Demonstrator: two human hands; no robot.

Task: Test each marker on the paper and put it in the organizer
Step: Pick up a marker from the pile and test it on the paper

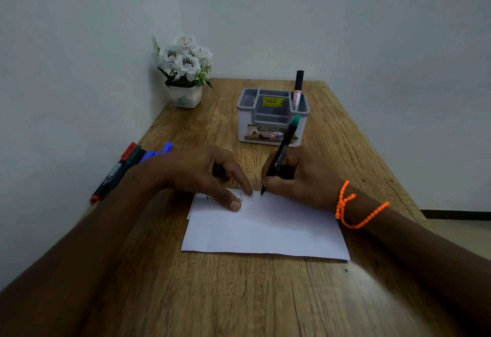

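Note:
My right hand (297,177) grips a black marker with a green end (283,150), its tip touching the far edge of the white paper (265,230). Short ink marks line that edge. My left hand (202,174) presses its fingertips on the paper's far left part; whether it holds a cap, I cannot tell. The grey-and-white organizer (273,117) stands behind the hands, with one black-capped white marker (297,89) upright in its right rear compartment. Several more markers (125,166), with red, green and blue ends, lie at the table's left edge.
A white pot of white artificial flowers (184,70) stands in the far left corner against the wall. The wooden table (239,296) ends at a wall on the left and drops off on the right. An orange bead bracelet (350,206) circles my right wrist.

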